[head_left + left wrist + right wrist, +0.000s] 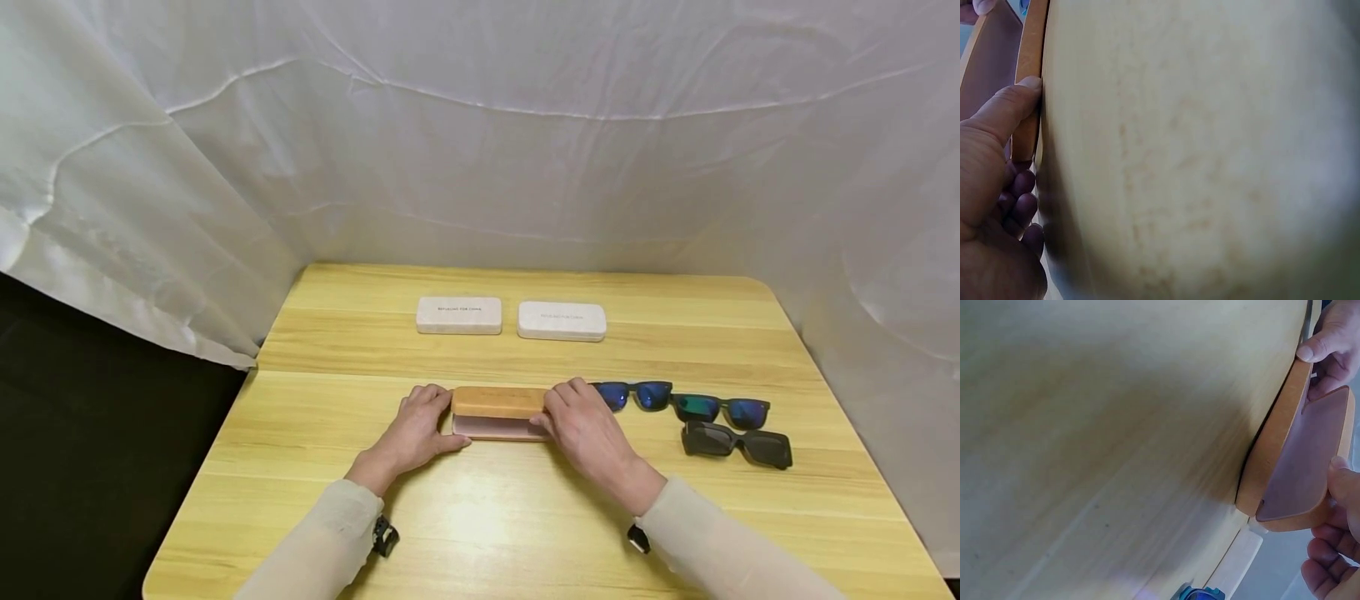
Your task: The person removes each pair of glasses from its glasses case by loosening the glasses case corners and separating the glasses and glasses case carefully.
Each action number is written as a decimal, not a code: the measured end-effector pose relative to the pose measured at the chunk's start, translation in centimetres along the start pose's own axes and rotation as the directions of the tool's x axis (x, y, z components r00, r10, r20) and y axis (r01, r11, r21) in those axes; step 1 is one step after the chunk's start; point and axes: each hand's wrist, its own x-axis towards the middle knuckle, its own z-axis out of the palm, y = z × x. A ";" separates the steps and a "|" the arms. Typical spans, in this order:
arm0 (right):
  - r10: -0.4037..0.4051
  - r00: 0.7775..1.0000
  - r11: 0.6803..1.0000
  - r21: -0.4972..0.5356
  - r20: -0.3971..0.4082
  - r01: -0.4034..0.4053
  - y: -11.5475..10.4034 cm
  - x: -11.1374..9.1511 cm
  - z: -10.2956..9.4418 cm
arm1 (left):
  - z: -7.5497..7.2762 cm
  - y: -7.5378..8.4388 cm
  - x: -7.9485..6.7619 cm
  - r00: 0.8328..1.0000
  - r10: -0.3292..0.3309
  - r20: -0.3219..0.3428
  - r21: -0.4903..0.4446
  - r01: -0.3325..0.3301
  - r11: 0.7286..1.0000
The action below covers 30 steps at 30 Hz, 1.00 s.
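An orange-tan glasses case (pixel 498 403) lies on the table in front of me, its lid partly raised to show a pale mauve lining (pixel 1310 453). My left hand (pixel 411 433) grips the case's left end, thumb (pixel 1013 103) along the front wall of the base. At the other end, my right hand (pixel 592 433) pinches the lid, with the thumb (pixel 1342 481) at the lid's edge. The right side of the case is partly hidden behind that hand in the head view.
Two whitish glasses cases, a left one (pixel 459 317) and a right one (pixel 561 321), lie behind, both closed. To the right are sunglasses with blue lenses (pixel 651 396), a blue-green pair (pixel 699 408) and a dark grey pair (pixel 768 450). White curtains (pixel 525 183) surround the table.
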 end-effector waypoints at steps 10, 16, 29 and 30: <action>0.025 0.998 1.000 -0.003 0.051 -0.025 -0.2 0.0 -0.2 | 0.2 -0.2 0.0 1.000 0.004 0.005 0.015 -0.004 1.000; 0.018 0.998 1.000 -0.002 0.065 -0.018 -0.4 -0.6 0.2 | 0.2 -0.1 0.0 1.000 0.001 -0.004 0.019 -0.001 1.000; 0.030 0.994 0.999 -0.025 0.102 -0.027 -0.5 -1.2 0.9 | 0.1 0.1 0.1 1.000 -0.009 -0.012 0.011 0.009 1.000; 0.030 0.994 0.999 -0.027 0.103 -0.028 -0.6 -1.3 0.9 | 0.1 0.1 0.1 1.000 -0.011 -0.013 0.009 0.012 1.000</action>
